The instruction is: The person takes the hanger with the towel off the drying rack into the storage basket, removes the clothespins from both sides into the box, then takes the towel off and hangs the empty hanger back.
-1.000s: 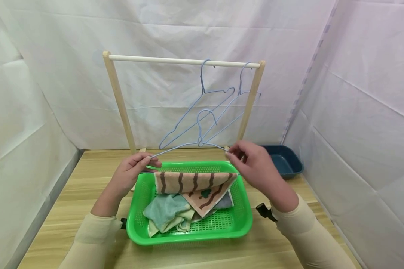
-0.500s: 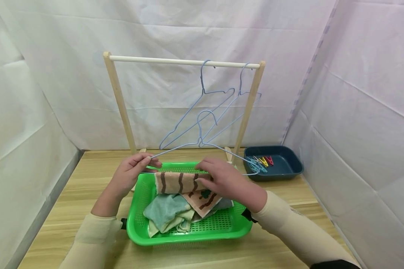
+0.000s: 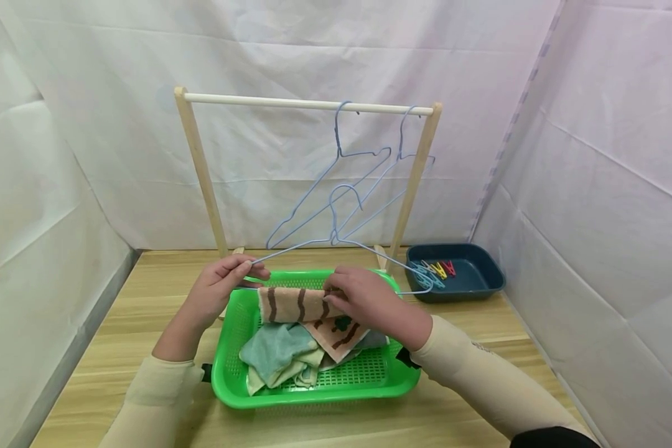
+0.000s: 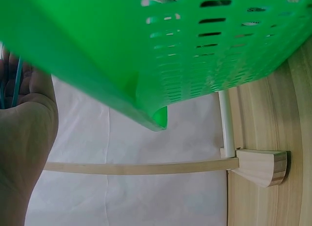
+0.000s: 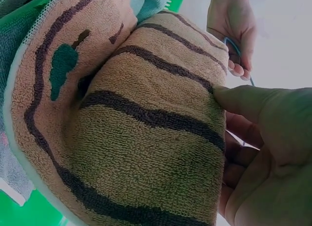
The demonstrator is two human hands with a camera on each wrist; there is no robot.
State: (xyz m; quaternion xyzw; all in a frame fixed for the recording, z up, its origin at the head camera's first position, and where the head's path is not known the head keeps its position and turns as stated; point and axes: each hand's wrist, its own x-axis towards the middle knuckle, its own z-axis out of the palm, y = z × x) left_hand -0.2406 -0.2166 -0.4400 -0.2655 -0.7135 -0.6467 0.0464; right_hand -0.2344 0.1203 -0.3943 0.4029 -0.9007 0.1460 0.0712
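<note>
A blue wire hanger is held above the basket, with a tan towel with brown wavy stripes draped over its lower bar. My left hand grips the hanger's left end. At the towel's top fold, my right hand pinches the cloth between thumb and fingers; the right wrist view shows the thumb on the near side and the fingers behind. The towel's lower corner hangs into the green basket, over a grey cloth. A light blue-green towel lies crumpled beside it.
Behind the basket stands a wooden rack with a white rail. Two blue wire hangers hang from it toward the right. A dark blue bin at the right holds several coloured clothespins. White cloth walls surround the wooden table.
My right hand has left the hanger's right shoulder and come left and down onto the towel's top fold, uncovering the clothespins. My left hand stays at the hanger's left end.
</note>
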